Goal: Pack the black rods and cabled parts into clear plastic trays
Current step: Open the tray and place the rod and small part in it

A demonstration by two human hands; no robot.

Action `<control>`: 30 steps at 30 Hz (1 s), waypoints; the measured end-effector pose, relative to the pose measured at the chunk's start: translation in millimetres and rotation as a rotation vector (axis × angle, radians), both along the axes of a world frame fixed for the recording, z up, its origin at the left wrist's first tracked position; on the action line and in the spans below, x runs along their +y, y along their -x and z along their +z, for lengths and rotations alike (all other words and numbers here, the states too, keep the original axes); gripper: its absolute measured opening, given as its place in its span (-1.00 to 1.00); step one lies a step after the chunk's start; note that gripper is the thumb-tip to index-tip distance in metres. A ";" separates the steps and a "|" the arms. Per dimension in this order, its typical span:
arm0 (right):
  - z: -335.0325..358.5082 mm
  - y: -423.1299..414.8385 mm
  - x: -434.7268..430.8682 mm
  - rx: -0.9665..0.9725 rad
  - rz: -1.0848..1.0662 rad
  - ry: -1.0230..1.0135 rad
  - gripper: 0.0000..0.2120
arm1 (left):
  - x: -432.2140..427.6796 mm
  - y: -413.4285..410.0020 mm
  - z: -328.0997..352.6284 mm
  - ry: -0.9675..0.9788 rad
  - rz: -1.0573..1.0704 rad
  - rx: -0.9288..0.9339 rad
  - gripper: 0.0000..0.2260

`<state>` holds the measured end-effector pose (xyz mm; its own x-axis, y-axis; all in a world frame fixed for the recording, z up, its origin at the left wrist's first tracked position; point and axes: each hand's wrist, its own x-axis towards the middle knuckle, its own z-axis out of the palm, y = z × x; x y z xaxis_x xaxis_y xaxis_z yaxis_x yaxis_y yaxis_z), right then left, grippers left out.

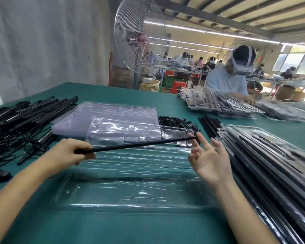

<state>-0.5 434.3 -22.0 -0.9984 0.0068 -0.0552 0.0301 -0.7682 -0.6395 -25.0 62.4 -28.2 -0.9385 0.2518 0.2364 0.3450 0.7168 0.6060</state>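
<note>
Now, entry by entry; black rod, qty 1: held in the air, running left to right w/ its right end a bit higher, above the far part of the front tray, not yet seated; left hand: fingers curled round the rod's left end, grasping it; right hand: released, fingers straight and spread, index tip just beside the rod's right end; contact there cannot be told; front tray, clear plastic: flat on the desk directly before the person, long channels and moulded pockets showing, no parts seen in it; tray stack: empties, behind the front tray, top one sitting askew; cabled parts: black pile w/ tangled leads, left side of desk, well apart from the front tray; loose rods: small bundle at right-centre, beyond the right hand; filled trays: stacked along the right edge, rods inside; step in hand, est.: loading a first rod into a fresh tray, early in this tray's fill; next move, est.: lower the rod, line it up parallel w/ one long channel, right hand steadying the free end, then press both ends down till it sits; cabled part likely to follow from the left pile
</note>
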 end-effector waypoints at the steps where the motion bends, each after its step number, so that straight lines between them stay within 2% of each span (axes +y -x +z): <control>1: -2.4 3.6 6.3 -0.008 -0.022 0.026 -0.68 | -2.5 1.9 -3.2 0.030 0.021 -0.011 -0.76; 3: -9.6 10.2 11.8 -0.044 -0.103 -0.088 -0.72 | -5.9 4.4 -9.2 0.038 0.060 -0.019 -0.77; 6: -22.9 15.9 11.9 -0.064 -0.167 -0.420 -0.89 | -11.0 7.3 -13.3 0.012 0.084 -0.033 -0.72; 10: -34.4 19.6 9.7 -0.053 -0.281 -1.114 -0.87 | -1.5 9.0 -17.2 0.053 0.031 -0.046 -0.75; 12: -36.5 22.1 10.2 -0.045 -0.362 -1.333 -0.88 | 3.0 11.1 -20.6 0.052 0.038 -0.060 -0.87; 13: -37.0 23.0 11.6 -0.043 -0.404 -1.368 -0.89 | 4.1 12.2 -21.8 0.037 0.043 -0.063 -0.90; 15: -37.2 24.4 17.1 -0.055 -0.491 -1.363 -0.89 | 7.1 14.1 -24.7 0.036 0.024 -0.013 -0.83; 19: -39.3 28.2 28.0 -0.151 -0.607 -1.327 -0.85 | 21.0 12.3 -27.2 0.130 -0.039 0.088 -0.80; 22: -42.5 29.8 29.8 -0.167 -0.589 -1.359 -0.87 | 15.6 12.6 -25.1 0.182 -0.046 0.078 -0.85; 25: -42.6 29.8 27.9 -0.149 -0.559 -1.393 -0.87 | 6.3 13.7 -23.2 0.237 -0.053 0.043 -0.77; 30: -43.7 29.8 23.8 -0.157 -0.532 -1.317 -0.86 | 0.6 13.3 -26.2 0.223 -0.005 0.030 -0.72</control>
<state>-30.3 458.0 -65.8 -0.8449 0.5045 0.1779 0.0676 0.4307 -0.9000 -38.3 63.0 -54.4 -0.9303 0.3058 0.2023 0.3646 0.8299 0.4223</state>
